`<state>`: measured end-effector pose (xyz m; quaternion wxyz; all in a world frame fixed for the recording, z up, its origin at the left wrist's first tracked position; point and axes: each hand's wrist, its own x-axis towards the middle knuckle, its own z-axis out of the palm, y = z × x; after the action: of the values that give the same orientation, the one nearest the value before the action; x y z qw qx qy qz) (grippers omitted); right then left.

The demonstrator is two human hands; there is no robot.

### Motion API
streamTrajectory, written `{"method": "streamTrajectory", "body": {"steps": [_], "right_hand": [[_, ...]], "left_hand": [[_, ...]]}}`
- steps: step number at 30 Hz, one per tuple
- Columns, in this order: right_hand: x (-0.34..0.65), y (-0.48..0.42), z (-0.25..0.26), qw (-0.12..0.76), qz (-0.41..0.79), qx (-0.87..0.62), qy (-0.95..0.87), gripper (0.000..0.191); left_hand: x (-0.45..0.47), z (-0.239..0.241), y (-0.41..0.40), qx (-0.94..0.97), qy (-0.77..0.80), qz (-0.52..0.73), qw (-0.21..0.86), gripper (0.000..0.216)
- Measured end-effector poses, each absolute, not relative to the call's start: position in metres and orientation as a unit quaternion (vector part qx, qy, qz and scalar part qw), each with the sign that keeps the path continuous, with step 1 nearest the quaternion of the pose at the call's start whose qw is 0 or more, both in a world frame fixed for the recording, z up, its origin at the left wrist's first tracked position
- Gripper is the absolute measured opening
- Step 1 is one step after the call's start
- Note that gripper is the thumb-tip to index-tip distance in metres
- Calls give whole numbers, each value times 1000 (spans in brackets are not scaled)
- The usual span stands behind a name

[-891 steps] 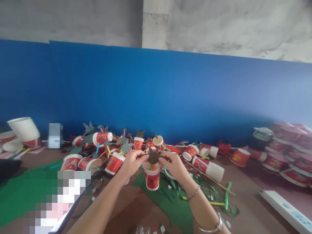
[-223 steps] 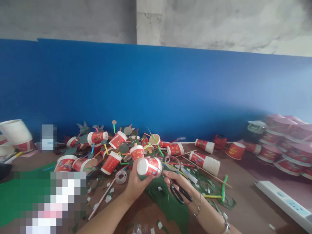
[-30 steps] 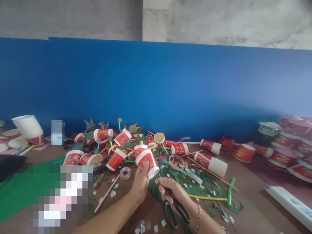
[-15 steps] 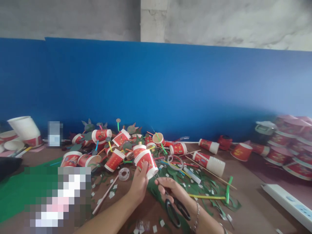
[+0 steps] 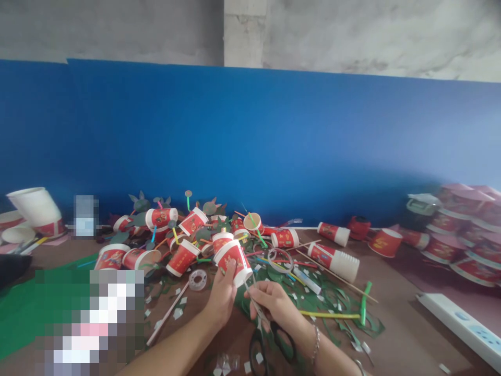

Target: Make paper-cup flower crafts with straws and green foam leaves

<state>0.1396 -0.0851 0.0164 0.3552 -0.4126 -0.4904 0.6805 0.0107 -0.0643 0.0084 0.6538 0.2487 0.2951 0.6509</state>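
My left hand (image 5: 225,292) is closed around a red and white paper cup (image 5: 230,259), tilted with its white rim toward the lower right. In my right hand (image 5: 272,303) is a pair of scissors (image 5: 257,342) with black handles. Its handles stand apart, and the blade tips are at the cup's rim; I cannot tell whether they touch the paper. Just behind the held cup lies another red paper cup (image 5: 222,240). To the left of my left hand is a roll of clear tape (image 5: 198,280).
Red cups with straws and green paper pieces (image 5: 183,257) are heaped at the back. On the right lie nested cups (image 5: 332,261), a white power strip (image 5: 462,326) and stacked red paper bowls (image 5: 475,261). Green sheets (image 5: 19,318) lie left. Paper scraps and a yellow straw (image 5: 331,315) are scattered about.
The scissor handles have spread apart and swung left, and the blades look wider at the cup's rim. My left hand holds the cup much as before. The view has shifted slightly.
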Motion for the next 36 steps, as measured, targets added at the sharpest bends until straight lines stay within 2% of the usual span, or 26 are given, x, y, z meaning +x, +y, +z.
{"method": "streamTrajectory", "body": {"steps": [3, 8, 13, 18, 24, 30, 34, 36], "right_hand": [[138, -85, 14, 361, 673, -413, -497, 46], [140, -83, 11, 374, 761, -356, -394, 40], [140, -84, 16, 355, 661, -422, -509, 44], [141, -82, 16, 346, 769, -370, -391, 41], [138, -85, 13, 356, 655, -426, -513, 45], [140, -83, 13, 353, 757, -367, -408, 39], [137, -86, 15, 361, 650, -429, -513, 44], [137, -87, 16, 359, 634, -441, -523, 45]], "left_hand": [[10, 7, -64, 252, 297, 654, 649, 37], [9, 2, -62, 264, 308, 643, 649, 34], [11, 2, -61, 243, 294, 661, 646, 37], [10, 5, -63, 261, 315, 639, 652, 39], [10, 7, -63, 245, 300, 659, 645, 39], [10, 6, -64, 256, 307, 636, 660, 38], [10, 4, -61, 247, 302, 651, 651, 38], [10, 3, -60, 250, 305, 652, 647, 39]]}}
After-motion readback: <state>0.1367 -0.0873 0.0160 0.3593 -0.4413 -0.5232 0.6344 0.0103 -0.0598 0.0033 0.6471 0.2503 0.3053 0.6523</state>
